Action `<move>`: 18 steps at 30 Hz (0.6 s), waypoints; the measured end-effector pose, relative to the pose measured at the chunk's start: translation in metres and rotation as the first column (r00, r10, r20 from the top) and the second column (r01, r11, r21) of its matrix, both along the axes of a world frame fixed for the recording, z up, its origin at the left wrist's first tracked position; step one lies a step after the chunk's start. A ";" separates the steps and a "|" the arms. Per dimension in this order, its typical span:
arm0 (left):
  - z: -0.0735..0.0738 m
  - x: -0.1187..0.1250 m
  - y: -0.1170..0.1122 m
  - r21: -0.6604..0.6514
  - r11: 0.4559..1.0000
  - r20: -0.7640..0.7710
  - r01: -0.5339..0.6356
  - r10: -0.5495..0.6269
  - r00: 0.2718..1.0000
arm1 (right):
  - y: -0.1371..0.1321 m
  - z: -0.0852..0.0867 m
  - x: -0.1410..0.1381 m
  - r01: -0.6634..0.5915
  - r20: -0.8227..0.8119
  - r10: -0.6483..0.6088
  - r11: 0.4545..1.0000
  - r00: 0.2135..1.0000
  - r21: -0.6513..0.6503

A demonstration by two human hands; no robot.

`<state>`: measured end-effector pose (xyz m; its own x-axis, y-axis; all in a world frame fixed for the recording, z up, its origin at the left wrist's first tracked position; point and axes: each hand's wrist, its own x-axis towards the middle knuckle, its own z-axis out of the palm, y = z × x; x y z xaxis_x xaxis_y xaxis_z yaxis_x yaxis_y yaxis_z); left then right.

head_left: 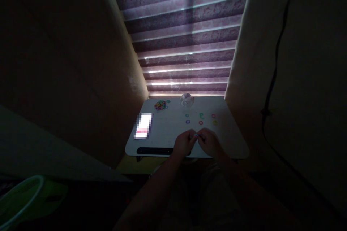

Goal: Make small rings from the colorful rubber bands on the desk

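Note:
My left hand (pixel 184 142) and my right hand (pixel 209 143) meet over the front of a white table. Their fingertips pinch a small bluish rubber band (pixel 196 135) between them, mostly covered by the fingers. Just beyond my hands lie small coloured bands in two rows: a green band (pixel 187 115), a purple band (pixel 188 121), a curled green band (pixel 201 116), a red band (pixel 201 122), a pinkish band (pixel 213 116) and a yellow band (pixel 215 122). Farther left is a heap of mixed coloured bands (pixel 160 105).
A clear round container (pixel 187 100) stands at the table's back edge. On the left lies a lit phone (pixel 143 126). A dark slot strip (pixel 154 151) runs along the front of the white table (pixel 162 133). Blinds (pixel 187 43) hang behind; a cable (pixel 276 50) hangs right.

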<state>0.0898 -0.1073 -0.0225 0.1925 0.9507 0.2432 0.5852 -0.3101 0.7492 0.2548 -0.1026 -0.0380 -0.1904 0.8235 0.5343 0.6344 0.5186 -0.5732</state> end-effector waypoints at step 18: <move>-0.003 0.001 -0.002 0.069 0.998 0.002 0.003 -0.003 1.000 | 0.001 -0.001 0.000 -0.001 0.021 0.001 1.000 1.000 -0.011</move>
<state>0.0905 -0.1088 -0.0256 0.1945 0.9310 0.3088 0.5824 -0.3629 0.7274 0.2552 -0.1014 -0.0393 -0.2027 0.8293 0.5208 0.6461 0.5129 -0.5652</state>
